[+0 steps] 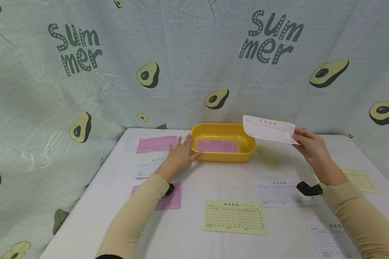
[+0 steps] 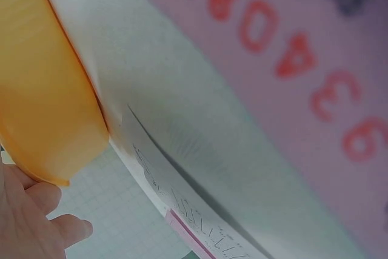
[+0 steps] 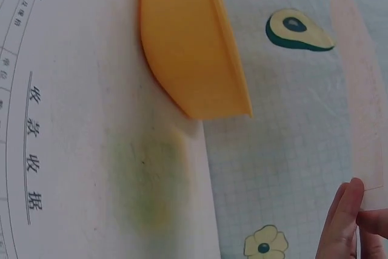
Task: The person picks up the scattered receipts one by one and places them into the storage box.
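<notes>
A yellow plastic basin [image 1: 222,156] stands at the back of the table with a pink receipt slip [image 1: 216,146] inside it. My left hand [image 1: 179,157] touches the basin's left end, fingers spread and fairly straight; in the left wrist view its fingertips [image 2: 45,197] meet the rim. My right hand [image 1: 312,148] pinches one end of a white receipt slip [image 1: 269,128] between thumb and fingers. That slip is raised above the table, its far end over the basin's right side. In the right wrist view the held slip [image 3: 364,101] appears nearly edge-on.
Left of the basin lie pink slips [image 1: 157,144] and a white slip [image 1: 148,168]. Nearer lies a yellow slip [image 1: 235,217]. White slips [image 1: 278,194] and another yellow slip [image 1: 360,180] lie to the right. A patterned curtain [image 1: 194,64] hangs behind the table.
</notes>
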Motion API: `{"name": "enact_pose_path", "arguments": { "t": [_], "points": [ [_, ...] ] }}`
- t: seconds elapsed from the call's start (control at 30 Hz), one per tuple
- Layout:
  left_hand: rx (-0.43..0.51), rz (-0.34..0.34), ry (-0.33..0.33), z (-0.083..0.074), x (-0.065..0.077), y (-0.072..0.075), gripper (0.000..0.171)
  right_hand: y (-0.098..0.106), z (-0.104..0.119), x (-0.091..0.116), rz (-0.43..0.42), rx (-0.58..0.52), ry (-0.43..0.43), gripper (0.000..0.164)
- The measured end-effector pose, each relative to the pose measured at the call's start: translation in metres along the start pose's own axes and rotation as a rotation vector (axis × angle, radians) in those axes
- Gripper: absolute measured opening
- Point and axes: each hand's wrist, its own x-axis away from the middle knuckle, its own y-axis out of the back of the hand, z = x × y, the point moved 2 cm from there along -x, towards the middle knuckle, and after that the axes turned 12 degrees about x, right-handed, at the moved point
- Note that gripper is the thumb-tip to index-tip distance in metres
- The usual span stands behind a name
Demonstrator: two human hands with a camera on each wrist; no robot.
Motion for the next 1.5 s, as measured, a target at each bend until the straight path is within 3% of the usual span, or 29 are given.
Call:
{"name": "enact_pose_path", "arguments": {
  "t": [0.23,0.4,0.73,1.27,1.5],
  "points": [
    [-0.005,0.001,0.007,0.000,0.001,0.000,0.089,-0.020,-0.013,-0.004,-0.011,0.125,-0.104,0.015],
    [-0.007,0.000,0.002,0.001,0.000,0.000,0.090,-0.037,-0.027,-0.006,0.008,0.214,-0.127,0.015],
    [-0.010,-0.003,0.012,0.000,-0.001,-0.003,0.090,-0.064,-0.039,-0.009,0.017,0.266,-0.173,0.023],
    [-0.014,0.002,0.007,-0.002,-0.002,-0.005,0.091,-0.097,-0.043,-0.021,-0.003,0.392,-0.183,0.047],
    [-0.008,-0.016,0.012,-0.002,-0.001,-0.002,0.091,-0.109,-0.042,-0.030,-0.013,0.461,-0.162,0.046]
  ]
}}
